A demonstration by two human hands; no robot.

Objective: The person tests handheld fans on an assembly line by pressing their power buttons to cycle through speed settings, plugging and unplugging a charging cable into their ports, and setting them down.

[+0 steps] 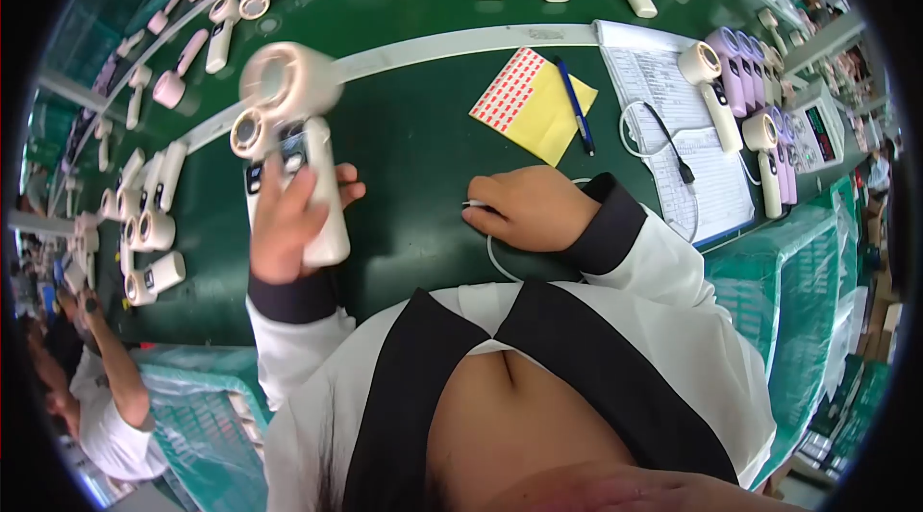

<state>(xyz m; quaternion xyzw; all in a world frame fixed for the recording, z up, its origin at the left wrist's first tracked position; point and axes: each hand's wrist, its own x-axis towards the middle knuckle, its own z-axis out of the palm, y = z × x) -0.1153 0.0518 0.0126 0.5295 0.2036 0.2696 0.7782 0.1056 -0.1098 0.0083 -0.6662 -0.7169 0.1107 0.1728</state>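
Note:
My left hand [288, 219] is closed around a cream handheld fan [329, 195], partly blurred by motion. Its round head points away from me, and my fingers cross the dark panel on its handle. A second cream fan [248, 134] shows just left of it, its handle partly behind my hand; I cannot tell whether I hold that one too. Over the middle of the green table, my right hand [534, 209] pinches the end of a white cable [495, 257]. The tip between its fingers is mostly hidden.
A yellow sticker sheet [553, 127] with a blue pen [577, 108] lies ahead. Papers [663, 79], a black-plugged cable [685, 169], purple fans [735, 79] and a meter [817, 127] are to the right. Green crates [779, 272] flank me; a person [115, 397] sits at left.

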